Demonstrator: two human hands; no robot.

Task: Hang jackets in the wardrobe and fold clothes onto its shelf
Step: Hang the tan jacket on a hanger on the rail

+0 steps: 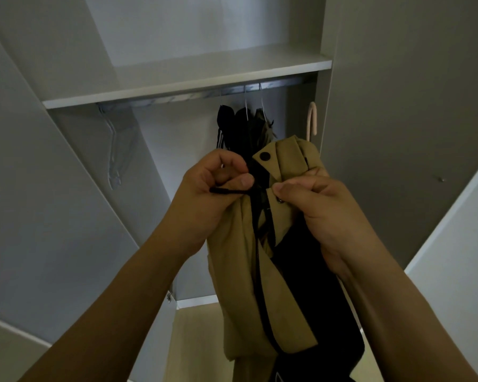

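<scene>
Pinching a black drawstring (226,191) between curled thumb and fingers, the left hand (207,197) holds it just beside the tan jacket (240,271), which hangs before the open wardrobe (177,86). The right hand (320,213) grips the jacket's collar edge, fingertips (283,192) beside a metal eyelet (279,200). Above the fingers hang dark jackets (243,125) on the rail (204,92); no writing is readable.

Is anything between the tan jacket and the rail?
No visible obstruction: the tan jacket is below the rail. Dark hung clothes take the rail's middle right; a clear hanger hangs left.
</scene>
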